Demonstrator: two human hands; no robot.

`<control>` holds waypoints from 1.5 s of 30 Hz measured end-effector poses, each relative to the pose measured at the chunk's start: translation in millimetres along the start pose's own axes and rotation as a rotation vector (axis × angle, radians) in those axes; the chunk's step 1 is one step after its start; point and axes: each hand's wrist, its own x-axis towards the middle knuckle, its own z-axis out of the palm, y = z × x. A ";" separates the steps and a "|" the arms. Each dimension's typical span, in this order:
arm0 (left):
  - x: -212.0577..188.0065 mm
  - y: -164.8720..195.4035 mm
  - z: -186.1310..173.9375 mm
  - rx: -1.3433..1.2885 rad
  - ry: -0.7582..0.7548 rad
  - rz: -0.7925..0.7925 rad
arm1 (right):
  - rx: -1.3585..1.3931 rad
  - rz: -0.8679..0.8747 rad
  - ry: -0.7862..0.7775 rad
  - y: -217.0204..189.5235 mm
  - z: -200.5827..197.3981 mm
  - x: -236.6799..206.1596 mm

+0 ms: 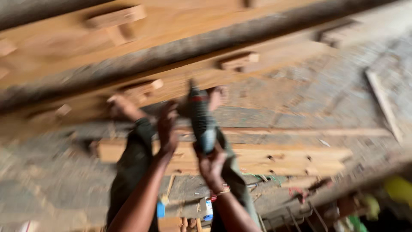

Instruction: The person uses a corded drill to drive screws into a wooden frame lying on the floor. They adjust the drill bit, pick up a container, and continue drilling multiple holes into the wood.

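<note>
A dusty workshop floor strewn with pale timber planks (257,157): the right hand (211,165) grips a dark ribbed power tool (201,118) upright, while the left hand (166,129) hovers open just beside it. Seemingly readying the tool; steadying it comes next.

My arms are bare from the elbows down, with no sleeves reaching the forearms. My left hand (166,129) wears no glove or ring that I can make out through the blur. At the wrist of my right hand (211,165) sits a thin bangle or thread band (222,192), reddish with a lighter strand. Below, my legs are in dark olive-green trousers (134,165), loose and creased, and both feet (122,107) look bare.
</note>
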 end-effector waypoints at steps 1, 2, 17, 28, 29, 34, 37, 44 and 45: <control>1.5 -7.4 -0.5 0.191 -0.078 -0.114 | -0.052 0.095 0.011 -4.6 -1.9 -0.4; 1.6 -11.7 -1.1 -0.150 -0.116 -0.207 | -0.097 0.064 -0.021 -10.3 -1.2 -1.4; 21.4 61.9 -79.3 -1.378 -0.303 -0.259 | -0.443 -0.699 -0.290 -41.4 99.2 32.9; 44.3 45.4 -124.6 -1.261 -0.136 -0.273 | -0.438 -0.666 -0.340 -28.1 166.0 46.2; 46.3 42.0 -122.5 -1.180 -0.116 -0.327 | -0.435 -0.645 -0.302 -27.1 168.2 46.0; 52.9 36.4 -111.5 -1.128 -0.192 -0.348 | -0.394 -0.509 -0.113 -23.2 171.8 43.2; 53.4 39.1 -110.7 -1.162 -0.210 -0.385 | -0.398 -0.554 -0.125 -23.7 171.8 38.4; 49.7 36.3 -107.0 -1.077 -0.197 -0.337 | -0.362 -0.503 -0.116 -28.5 176.1 34.1; 48.5 34.8 -105.7 -1.074 -0.180 -0.343 | -0.375 -0.552 -0.165 -29.5 175.5 36.8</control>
